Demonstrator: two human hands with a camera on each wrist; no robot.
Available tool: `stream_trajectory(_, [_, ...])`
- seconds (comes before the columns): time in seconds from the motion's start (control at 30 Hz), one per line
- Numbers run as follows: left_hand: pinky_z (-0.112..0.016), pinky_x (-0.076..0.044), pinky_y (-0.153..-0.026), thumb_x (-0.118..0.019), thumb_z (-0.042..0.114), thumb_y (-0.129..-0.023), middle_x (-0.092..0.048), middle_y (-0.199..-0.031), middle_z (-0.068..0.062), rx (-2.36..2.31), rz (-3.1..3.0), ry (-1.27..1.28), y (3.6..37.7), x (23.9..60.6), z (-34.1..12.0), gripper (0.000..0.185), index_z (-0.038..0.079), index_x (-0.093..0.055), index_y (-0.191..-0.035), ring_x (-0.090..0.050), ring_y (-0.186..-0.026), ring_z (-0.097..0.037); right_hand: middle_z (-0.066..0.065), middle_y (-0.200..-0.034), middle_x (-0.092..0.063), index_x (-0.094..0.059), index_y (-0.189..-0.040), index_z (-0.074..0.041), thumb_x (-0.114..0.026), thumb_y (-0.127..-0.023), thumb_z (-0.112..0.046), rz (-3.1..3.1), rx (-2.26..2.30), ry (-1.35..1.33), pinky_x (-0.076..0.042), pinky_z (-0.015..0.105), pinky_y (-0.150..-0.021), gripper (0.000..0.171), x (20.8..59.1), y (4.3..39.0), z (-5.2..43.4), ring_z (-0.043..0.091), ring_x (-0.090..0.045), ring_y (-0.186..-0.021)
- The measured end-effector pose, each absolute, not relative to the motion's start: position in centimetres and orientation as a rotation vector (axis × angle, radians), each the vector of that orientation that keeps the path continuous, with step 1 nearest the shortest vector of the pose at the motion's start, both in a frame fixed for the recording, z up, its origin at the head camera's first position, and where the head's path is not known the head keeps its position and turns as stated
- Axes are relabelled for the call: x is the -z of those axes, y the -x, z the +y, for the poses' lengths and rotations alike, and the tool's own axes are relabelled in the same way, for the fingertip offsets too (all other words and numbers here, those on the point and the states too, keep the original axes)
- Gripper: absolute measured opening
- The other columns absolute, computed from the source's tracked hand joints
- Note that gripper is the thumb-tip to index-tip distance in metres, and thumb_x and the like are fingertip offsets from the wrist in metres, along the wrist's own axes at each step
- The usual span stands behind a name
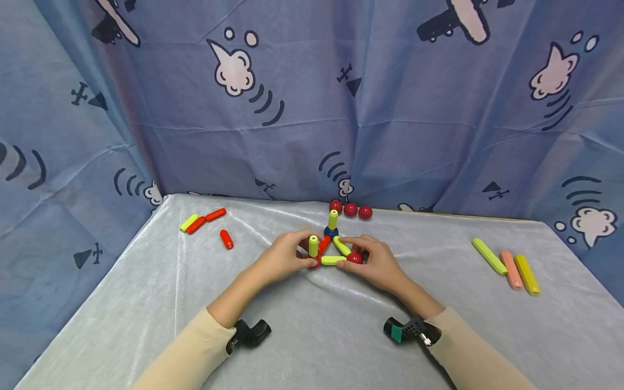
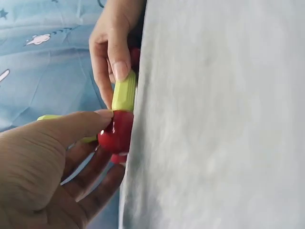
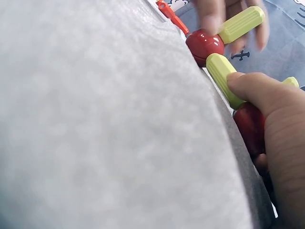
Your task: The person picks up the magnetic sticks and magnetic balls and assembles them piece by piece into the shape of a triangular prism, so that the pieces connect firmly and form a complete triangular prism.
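A triangle of rods and balls lies on the table. My left hand [image 1: 287, 252] is around its left corner, with the thumb against the red ball [image 2: 116, 133] there; a short yellow-green rod [image 1: 313, 246] stands upright on that ball. With its thumb on the front yellow-green rod [image 3: 224, 78], my right hand [image 1: 374, 262] grips the right corner beside another red ball [image 1: 355, 258]. A dark blue ball [image 1: 331, 232] at the far corner bears a second upright yellow-green rod [image 1: 333, 219]. A red rod [image 1: 324, 245] and a slanting yellow-green rod [image 1: 342, 247] form the other sides.
Three red balls [image 1: 350, 209] sit at the table's back edge. Left lie several short rods, among them a red rod [image 1: 226, 239] and a yellow-green rod [image 1: 189, 222]. Right are a long green rod [image 1: 489, 256], a pink rod [image 1: 511, 270] and a yellow rod [image 1: 527, 275].
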State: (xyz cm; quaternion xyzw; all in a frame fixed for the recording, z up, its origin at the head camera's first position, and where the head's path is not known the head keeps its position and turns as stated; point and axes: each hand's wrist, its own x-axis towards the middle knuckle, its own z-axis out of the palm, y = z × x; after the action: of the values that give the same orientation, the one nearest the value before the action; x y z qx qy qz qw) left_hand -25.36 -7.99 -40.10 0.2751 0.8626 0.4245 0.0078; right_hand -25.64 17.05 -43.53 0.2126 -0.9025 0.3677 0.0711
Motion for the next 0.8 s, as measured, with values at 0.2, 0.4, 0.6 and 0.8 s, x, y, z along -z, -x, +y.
stream_trajectory(0.2, [-0.033,-0.057,-0.085,-0.085,0.008,-0.079,-0.072,-0.098,-0.004,-1.286,2.764,-0.763,25.2,41.0,-7.4,0.04,0.008,-0.067,-0.115,-0.069,-0.097,-0.019,-0.003,-0.08,-0.058,-0.072,-0.125,-0.017,-0.086,-0.079,-0.033,-2.709,-1.142,-0.68,-0.04,0.023,-0.063,0.051,43.5,25.4,17.1,0.012,-0.051,-0.074])
stream_trajectory(0.4, [-0.034,-0.059,-0.083,-0.08,0.004,-0.083,-0.074,-0.102,-0.01,-1.459,2.855,-0.553,25.3,41.9,-7.4,0.027,0.006,-0.069,-0.107,-0.07,-0.09,-0.019,-0.007,-0.075,-0.068,-0.073,-0.117,-0.014,-0.075,-0.09,-0.026,-2.702,-1.258,-0.757,-0.043,0.022,-0.063,0.03,43.4,25.3,17.3,0.006,-0.057,-0.069])
stream_trajectory(0.6, [-0.03,-0.057,-0.078,-0.076,0.011,-0.089,-0.074,-0.107,-0.011,-1.537,2.826,-0.482,25.5,42.7,-7.7,0.028,0.006,-0.07,-0.115,-0.066,-0.084,-0.016,0.001,-0.074,-0.069,-0.067,-0.102,-0.01,-0.07,-0.092,-0.012,-2.633,-1.346,-0.556,-0.044,0.021,-0.064,0.011,43.2,25.3,17.1,0.008,-0.058,-0.067])
stream_trajectory(0.8, [-0.034,-0.06,-0.083,-0.077,0.012,-0.089,-0.073,-0.115,-0.011,-1.583,2.773,-0.475,25.7,42.9,-7.6,0.031,0.008,-0.07,-0.119,-0.072,-0.088,-0.018,0.012,-0.121,-0.067,-0.056,-0.131,-0.009,-0.074,-0.092,-0.023,-2.659,-1.32,-0.269,-0.053,0.032,-0.088,0.045,43.2,25.8,17.1,0.024,-0.063,-0.105])
